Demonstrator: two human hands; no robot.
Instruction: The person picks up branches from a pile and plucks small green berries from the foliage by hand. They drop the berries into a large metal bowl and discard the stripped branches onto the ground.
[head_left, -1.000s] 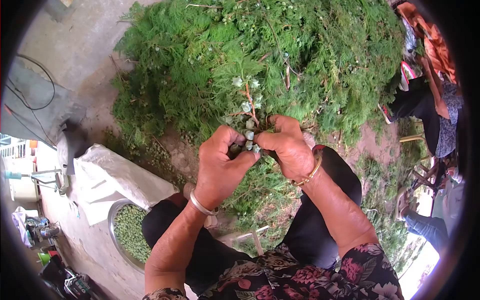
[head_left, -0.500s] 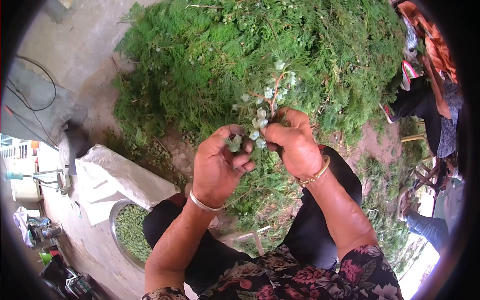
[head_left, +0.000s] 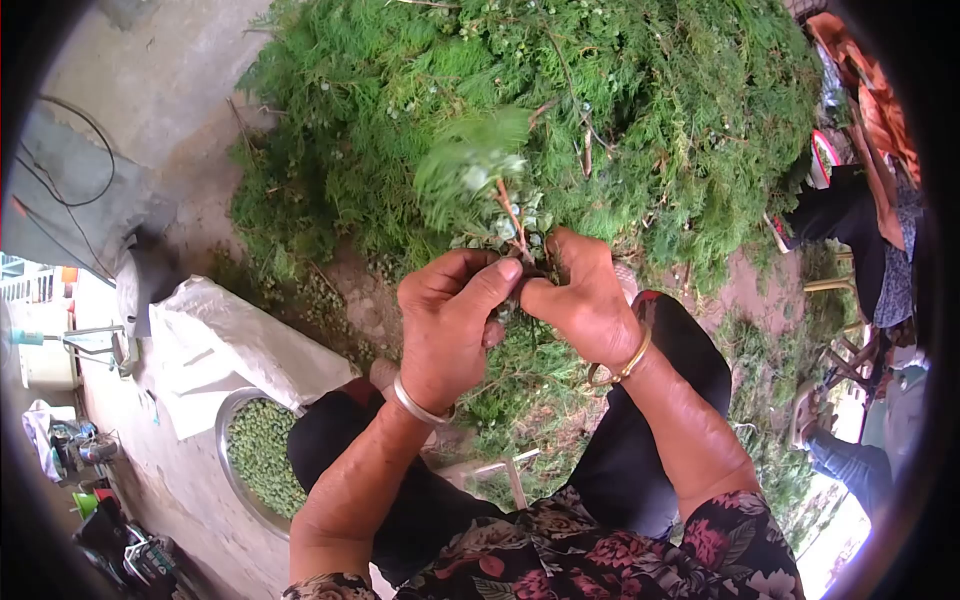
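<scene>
A green sprig with a reddish stem and pale cones stands up between my two hands, its leafy top blurred. My right hand is closed on the base of its stem. Thumb and fingers of my left hand pinch at the same spot, touching the right fingertips; what they grip is hidden. Beyond the hands lies a large heap of green branches.
A metal basin of small green cones is at lower left, beside a white sack. Cables lie on the floor at left. Other people sit at the right edge. My knees flank the hands.
My left hand has moved right to meet the right hand, its fingers now pinched together. The sprig's top has swung left, and the cone cluster once between the left fingers no longer shows there.
</scene>
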